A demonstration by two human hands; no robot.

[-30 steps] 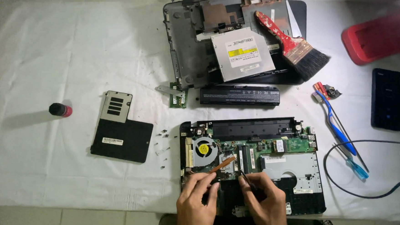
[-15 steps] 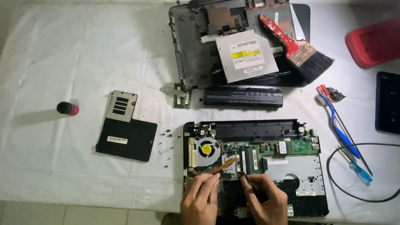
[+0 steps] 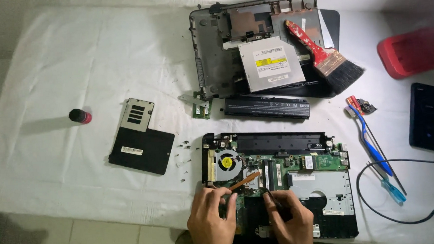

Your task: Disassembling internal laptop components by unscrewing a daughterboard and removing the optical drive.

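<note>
My left hand (image 3: 213,220) steadies the opened black laptop base with exposed green circuit board (image 3: 279,178) at the near edge; my right hand (image 3: 290,219) pinches a thin dark tool (image 3: 272,199). Step, as judged: freeing board fasteners; next calls for careful tip placement
</note>
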